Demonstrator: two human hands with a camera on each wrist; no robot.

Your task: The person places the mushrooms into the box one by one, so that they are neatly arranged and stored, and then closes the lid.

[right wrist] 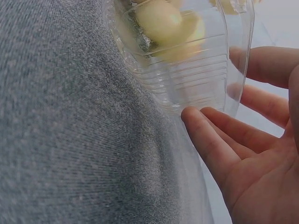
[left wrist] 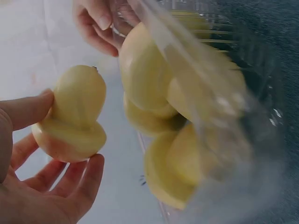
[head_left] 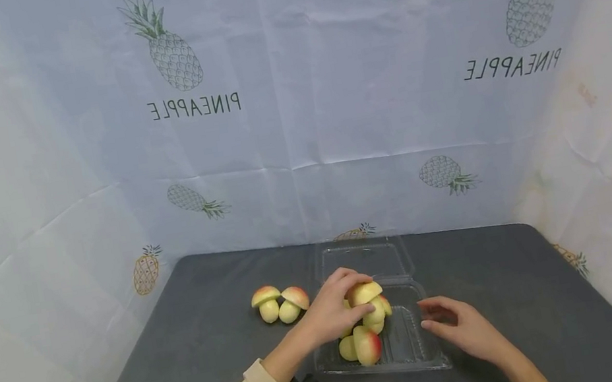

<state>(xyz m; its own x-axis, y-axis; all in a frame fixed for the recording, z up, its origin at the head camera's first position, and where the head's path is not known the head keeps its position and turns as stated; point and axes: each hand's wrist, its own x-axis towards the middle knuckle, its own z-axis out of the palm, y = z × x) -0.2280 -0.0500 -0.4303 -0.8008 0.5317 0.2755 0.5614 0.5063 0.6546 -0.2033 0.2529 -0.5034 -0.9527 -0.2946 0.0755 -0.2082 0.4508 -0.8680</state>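
My left hand holds a yellow mushroom-shaped piece with a reddish cap above the clear plastic box. In the left wrist view its thumb and fingers pinch the piece at the sides, cap down. Several similar mushroom pieces lie inside the left half of the box, partly hidden by the hand. My right hand stays at the box's right edge, fingers loosely extended. The right wrist view shows its fingertips against or very close to the clear wall.
Two more mushroom pieces stand on the dark tabletop left of the box. The box's hinged lid lies folded back behind it. White pineapple-print cloth surrounds the table at the back and sides.
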